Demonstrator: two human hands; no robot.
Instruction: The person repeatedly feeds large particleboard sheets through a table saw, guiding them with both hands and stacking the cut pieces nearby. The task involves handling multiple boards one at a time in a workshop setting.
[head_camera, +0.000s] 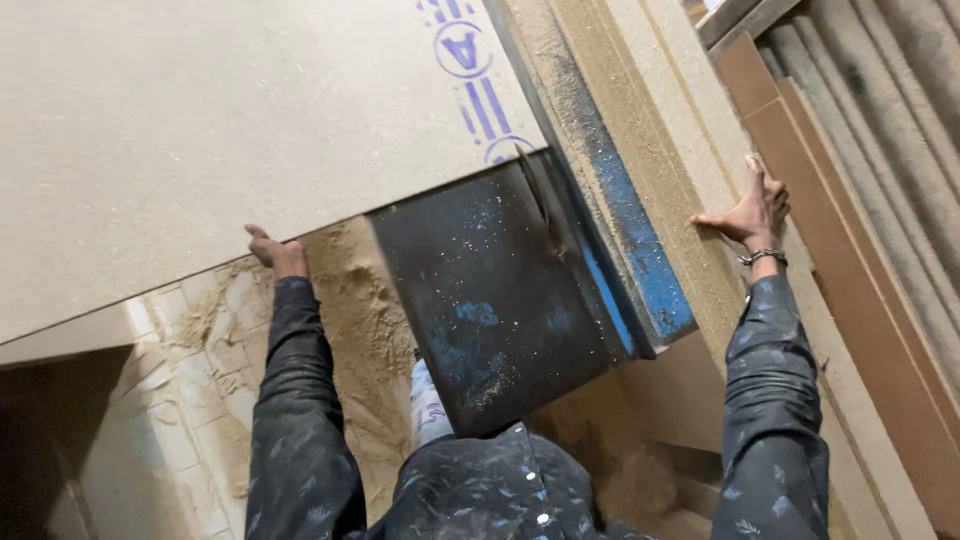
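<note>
A large pale board (200, 150) with blue printed marks at one corner lies across a dark blue metal saw table (490, 300) dusted with sawdust. My left hand (275, 252) grips the board's near edge from below. A thin saw blade (535, 185) stands at the board's cut corner. To the right of the blade lies a long narrow strip of particle board (650, 130). My right hand (752, 215), with a metal bracelet on the wrist, holds the far edge of this strip, fingers spread over it. Both arms are in dark patterned sleeves.
Sawdust (360, 320) is heaped on pale tiles under the board. Brown boards (850, 300) lean along the right side in front of a corrugated grey wall (900, 100). A white bottle-like object (428, 405) stands below the saw table.
</note>
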